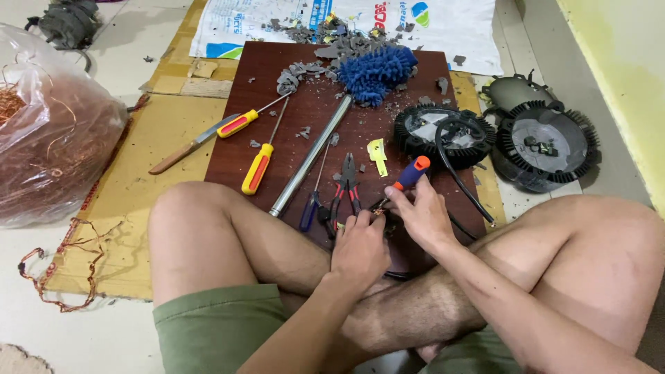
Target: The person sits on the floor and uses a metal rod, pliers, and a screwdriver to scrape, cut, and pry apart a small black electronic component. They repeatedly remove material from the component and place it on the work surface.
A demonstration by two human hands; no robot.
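Here, through the head camera, I look down over crossed bare legs at a dark red-brown board (415, 83) lying on flattened cardboard (166, 138). My right hand (419, 215) is closed round a screwdriver with an orange and blue handle (412, 172), the handle sticking up and away toward the far right while the tip points down at a small piece held at the near edge of the board. My left hand (359, 246) sits just beside it, fingers curled and pinching that small piece (379, 210); it is too small and too covered for me to tell what it is. Just left of the hands lie red-handled pliers (348, 183), touching the board, with a blue-handled screwdriver (310, 208) next to them and a long metal tube (312, 156) running diagonally away. Further left are two screwdrivers with yellow and red handles, one near the middle of the board (257, 168) and one at its far left edge (239, 125), and a knife with a wooden handle (183, 149) resting on the cardboard. At the far end of the board sits a fluffy blue duster head (377, 71) among grey broken plastic scraps (325, 45). To the right, a round black finned housing (443, 131) lies on the board with a black cable (460, 183) curving from it toward my right hand, and a second, similar housing (547, 145) sits well off the board on the floor. At the far left a clear bag of copper wire (52, 138) rests on the floor.
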